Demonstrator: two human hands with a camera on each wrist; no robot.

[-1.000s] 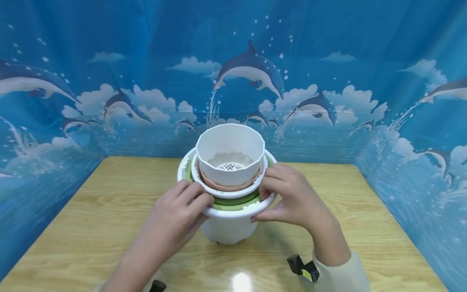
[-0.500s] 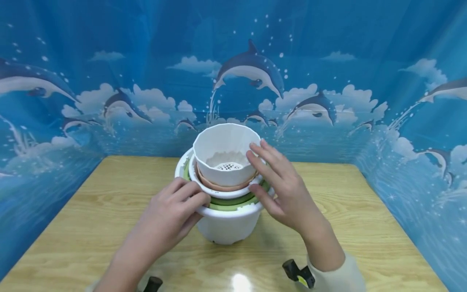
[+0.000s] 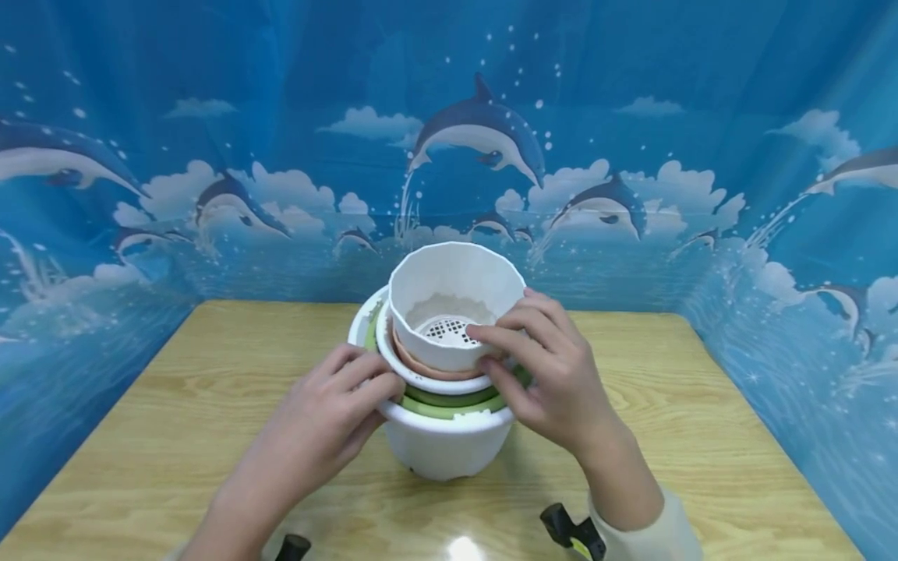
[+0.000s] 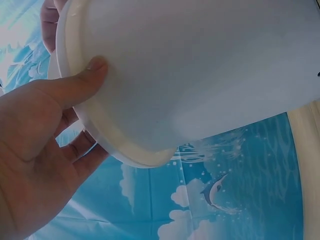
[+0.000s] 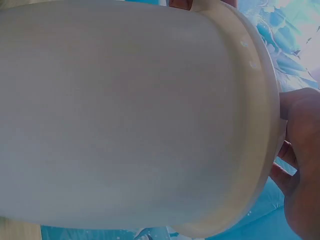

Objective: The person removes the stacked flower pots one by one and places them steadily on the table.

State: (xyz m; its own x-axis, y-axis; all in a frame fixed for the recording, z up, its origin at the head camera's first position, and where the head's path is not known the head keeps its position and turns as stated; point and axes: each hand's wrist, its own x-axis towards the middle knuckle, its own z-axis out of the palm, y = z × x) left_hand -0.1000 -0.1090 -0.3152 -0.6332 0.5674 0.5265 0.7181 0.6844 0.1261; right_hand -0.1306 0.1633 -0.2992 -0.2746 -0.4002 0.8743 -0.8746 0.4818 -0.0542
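Several plastic flower pots stand nested on the table in the head view. The large outer white pot [image 3: 449, 448] holds a green pot [image 3: 449, 411], a smaller white pot [image 3: 435, 382], an orange pot [image 3: 421, 369] and, innermost, a small white pot [image 3: 456, 273] with a mesh bottom. My left hand [image 3: 337, 397] grips the outer pot's rim, its thumb outside on the wall in the left wrist view. At the right, my right hand [image 3: 554, 366] pinches the small white pot's rim, fingers over it and thumb below. The right wrist view mostly shows the outer pot's wall [image 5: 125, 115].
The wooden table [image 3: 231, 351] extends to both sides of the pots. A blue dolphin-print curtain [image 3: 316, 179] hangs behind and along both sides. A black camera mount [image 3: 571, 530] sits at my right wrist.
My right hand has left the outer pot's rim and come up to the innermost pot's rim. The pots have shifted slightly right over the last half second. My left hand keeps its grip.
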